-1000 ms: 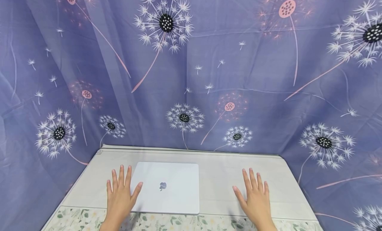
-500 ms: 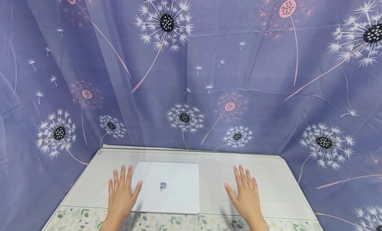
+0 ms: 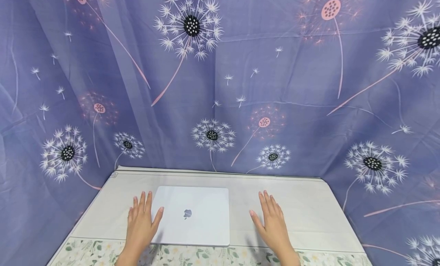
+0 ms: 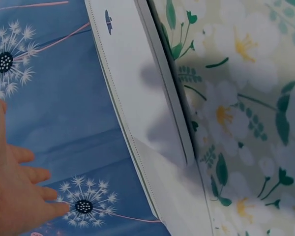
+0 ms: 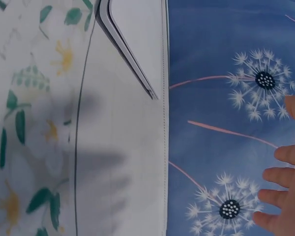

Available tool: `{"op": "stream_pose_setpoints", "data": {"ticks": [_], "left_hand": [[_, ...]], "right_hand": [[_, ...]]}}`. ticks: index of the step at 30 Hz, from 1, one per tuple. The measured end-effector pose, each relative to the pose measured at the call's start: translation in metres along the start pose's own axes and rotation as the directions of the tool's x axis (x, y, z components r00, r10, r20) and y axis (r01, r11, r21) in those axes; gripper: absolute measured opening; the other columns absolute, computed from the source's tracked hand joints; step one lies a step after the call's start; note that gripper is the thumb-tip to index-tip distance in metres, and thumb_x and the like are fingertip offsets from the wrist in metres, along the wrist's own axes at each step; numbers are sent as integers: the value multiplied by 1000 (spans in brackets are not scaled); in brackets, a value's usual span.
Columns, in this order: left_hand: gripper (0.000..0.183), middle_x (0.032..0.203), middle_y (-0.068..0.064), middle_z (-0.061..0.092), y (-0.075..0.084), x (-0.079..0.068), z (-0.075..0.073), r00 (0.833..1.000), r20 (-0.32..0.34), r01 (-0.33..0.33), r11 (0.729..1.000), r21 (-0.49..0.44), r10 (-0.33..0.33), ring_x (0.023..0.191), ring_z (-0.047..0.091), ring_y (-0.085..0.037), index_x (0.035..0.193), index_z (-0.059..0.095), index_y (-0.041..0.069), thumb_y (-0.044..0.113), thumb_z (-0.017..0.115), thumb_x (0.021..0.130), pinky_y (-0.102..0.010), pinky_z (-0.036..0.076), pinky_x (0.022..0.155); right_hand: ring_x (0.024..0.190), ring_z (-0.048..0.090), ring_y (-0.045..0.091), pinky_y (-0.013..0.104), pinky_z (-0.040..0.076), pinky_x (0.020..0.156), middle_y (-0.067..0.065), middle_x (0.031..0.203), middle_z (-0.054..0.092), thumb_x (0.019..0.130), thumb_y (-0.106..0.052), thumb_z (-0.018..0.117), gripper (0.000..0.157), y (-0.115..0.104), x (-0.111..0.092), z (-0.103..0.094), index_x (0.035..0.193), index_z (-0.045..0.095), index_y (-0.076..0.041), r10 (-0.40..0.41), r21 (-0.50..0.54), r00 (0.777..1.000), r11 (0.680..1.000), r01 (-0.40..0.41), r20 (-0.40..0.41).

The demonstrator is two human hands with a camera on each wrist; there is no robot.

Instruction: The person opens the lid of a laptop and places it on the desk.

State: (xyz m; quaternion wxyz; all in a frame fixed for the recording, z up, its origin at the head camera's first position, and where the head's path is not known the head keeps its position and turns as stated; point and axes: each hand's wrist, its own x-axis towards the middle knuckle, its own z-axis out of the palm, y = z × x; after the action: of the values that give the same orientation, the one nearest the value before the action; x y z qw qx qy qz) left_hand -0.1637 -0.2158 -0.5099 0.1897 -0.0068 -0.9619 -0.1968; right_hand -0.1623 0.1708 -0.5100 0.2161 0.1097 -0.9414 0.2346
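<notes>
Gradually, the right hand had neared the closed MacBook, unmoved at the front edge of the white mat; the left hand hung by the MacBook's left side, both hands' fingers straight, released.

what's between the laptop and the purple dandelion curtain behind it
Nothing stands there: the head view shows only a bare strip of white tabletop between the laptop and the curtain.

a closed silver laptop lies flat on a pale mat. the left hand, fingers extended, partly overlaps its left edge; contact is unclear. the right hand, likewise extended, is apart from its right side. a dandelion-print curtain hangs behind.
</notes>
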Motion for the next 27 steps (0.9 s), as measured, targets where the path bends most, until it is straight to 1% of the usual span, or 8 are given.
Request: {"op": "stream_pose_setpoints", "data": {"ticks": [5, 10, 17, 21, 23, 27], "left_hand": [[69, 140, -29, 18, -2, 1, 4, 1000, 10, 21, 1000, -19, -21, 130, 3, -43, 138, 21, -1, 44, 42, 90, -62, 6, 102], [69, 138, -31, 19, -4, 1, 7, 999, 31, 39, 999, -29, -38, 129, 8, -46, 136, 23, -5, 43, 43, 90, -61, 8, 102], [70, 137, -32, 20, -9, 3, 16, 994, 88, 67, 997, -33, -64, 127, 12, -47, 134, 23, -10, 44, 38, 92, -59, 11, 102], [69, 138, -32, 18, -13, 3, 20, 988, 131, 91, 995, -37, -86, 127, 11, -47, 133, 22, -12, 41, 39, 92, -57, 11, 104], [69, 138, -32, 18, -15, 3, 22, 983, 154, 106, 994, -38, -99, 127, 11, -47, 133, 22, -13, 40, 40, 92, -57, 11, 104], [68, 137, -32, 19, -18, 3, 24, 973, 187, 143, 990, -17, -137, 127, 13, -47, 133, 21, -12, 40, 38, 93, -55, 13, 105]], "right_hand": [[129, 24, 35, 57, 23, 101, 14, 142, 28, 87, -40, 52, 63, -6, 1, 8, 138, 30, -9, 0, 37, 1000, 999, -1, 8], [128, 26, 35, 56, 24, 101, 15, 141, 29, 88, -39, 51, 61, -12, 1, 17, 137, 32, -8, -7, 65, 1000, 998, 5, 26], [125, 31, 35, 53, 28, 101, 18, 137, 34, 88, -35, 52, 59, -19, 3, 33, 134, 35, -2, -52, 121, 998, 991, 49, 25], [126, 31, 33, 51, 31, 100, 17, 137, 35, 89, -38, 49, 59, -23, 1, 41, 134, 35, -3, -45, 161, 996, 986, 32, 82], [127, 30, 31, 50, 31, 101, 16, 138, 33, 90, -39, 48, 59, -25, 0, 44, 135, 34, -4, -25, 188, 992, 982, 2, 124], [126, 30, 33, 49, 32, 100, 17, 139, 31, 91, -40, 45, 59, -28, -2, 49, 136, 32, -5, 2, 243, 982, 969, -49, 188]]}}
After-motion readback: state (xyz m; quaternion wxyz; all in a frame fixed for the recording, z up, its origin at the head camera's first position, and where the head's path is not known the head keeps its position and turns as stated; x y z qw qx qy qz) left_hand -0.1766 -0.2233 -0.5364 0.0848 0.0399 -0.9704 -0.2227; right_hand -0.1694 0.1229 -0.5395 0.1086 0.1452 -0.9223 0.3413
